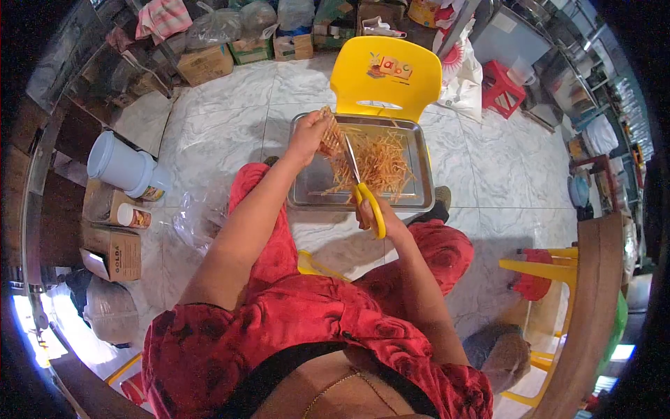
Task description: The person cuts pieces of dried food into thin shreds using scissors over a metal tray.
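My left hand [308,138] is closed around a flat, brownish dried piece [331,135] above the left part of a metal tray [301,187]. In my right hand [373,215] are yellow-handled scissors [370,199], their blades pointing up and left beside the dried piece. Whether the blades touch it I cannot tell. A loose heap of thin tan strips [380,164] lies in the tray, mostly in its middle and right part. The tray rests in front of a yellow chair back [386,73].
White buckets [124,162] and cardboard boxes [115,253] stand on the left. A clear plastic bag [199,216] lies by my left leg. A red stool [501,87] is at the back right, a yellow stool [551,269] on the right. Bags and boxes line the back.
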Demonstrator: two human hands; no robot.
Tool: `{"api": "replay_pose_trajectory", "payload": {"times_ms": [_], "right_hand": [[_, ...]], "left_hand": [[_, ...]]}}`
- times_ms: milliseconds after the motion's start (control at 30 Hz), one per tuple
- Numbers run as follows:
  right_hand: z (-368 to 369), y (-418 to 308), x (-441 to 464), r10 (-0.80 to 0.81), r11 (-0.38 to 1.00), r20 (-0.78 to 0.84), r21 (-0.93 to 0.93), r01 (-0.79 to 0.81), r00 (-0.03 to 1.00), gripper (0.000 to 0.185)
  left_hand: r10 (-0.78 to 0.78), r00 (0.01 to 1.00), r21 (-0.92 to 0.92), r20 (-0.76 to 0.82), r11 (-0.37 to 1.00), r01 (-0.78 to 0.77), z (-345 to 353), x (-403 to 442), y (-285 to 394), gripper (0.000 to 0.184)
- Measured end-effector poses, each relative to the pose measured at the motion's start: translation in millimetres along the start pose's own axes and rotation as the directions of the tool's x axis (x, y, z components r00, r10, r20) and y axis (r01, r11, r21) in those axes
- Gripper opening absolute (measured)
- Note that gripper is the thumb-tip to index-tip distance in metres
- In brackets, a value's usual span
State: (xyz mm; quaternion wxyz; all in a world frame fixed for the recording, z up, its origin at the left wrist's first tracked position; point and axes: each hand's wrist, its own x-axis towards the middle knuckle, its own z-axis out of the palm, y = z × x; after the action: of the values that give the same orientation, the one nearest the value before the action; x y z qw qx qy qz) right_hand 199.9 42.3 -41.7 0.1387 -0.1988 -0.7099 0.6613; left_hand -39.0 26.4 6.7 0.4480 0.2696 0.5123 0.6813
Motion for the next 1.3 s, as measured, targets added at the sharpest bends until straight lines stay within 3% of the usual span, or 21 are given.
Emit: {"api": "replay_pose_trajectory", "payload": {"times_ms": [67,167,900,1000,1067,1167,1300], "right_hand": [[1,-9,-3,0.091,0.991,0.018,0.102,-0.092,0.996,0.037],[3,-12,-3,0.122,0.991,-0.002,0.061,-0.122,0.992,0.04],[7,-8,-2,0.078,0.992,-0.061,0.104,-0.071,0.995,0.031],[8,-10,-3,0.143,0.988,-0.101,0.073,-0.136,0.985,0.03],[9,-4,-3,0.167,0.974,-0.109,0.173,-0.147,0.98,0.028],[12,-15,-5,0.185,0.981,-0.194,0.1,-0.169,0.963,0.026],[10,-13,-5,0.206,0.964,-0.137,0.201,-0.177,0.969,0.024]], "left_hand": [[0.037,0.999,0.007,-0.011,0.999,-0.037,-3,1,-2,0.021],[-0.036,0.999,0.025,-0.006,0.999,0.036,-4,-1,3,0.026],[-0.061,0.998,0.082,-0.015,0.995,0.062,5,0,-8,0.031],[-0.081,0.997,0.1,0.015,0.992,0.079,5,-1,-8,0.032],[-0.104,0.993,0.115,0.05,0.988,0.098,4,-1,-9,0.034],[-0.052,0.998,0.103,0.018,0.993,0.05,5,0,-13,0.035],[-0.04,0.999,0.094,0.031,0.995,0.037,3,1,-14,0.035]]}}
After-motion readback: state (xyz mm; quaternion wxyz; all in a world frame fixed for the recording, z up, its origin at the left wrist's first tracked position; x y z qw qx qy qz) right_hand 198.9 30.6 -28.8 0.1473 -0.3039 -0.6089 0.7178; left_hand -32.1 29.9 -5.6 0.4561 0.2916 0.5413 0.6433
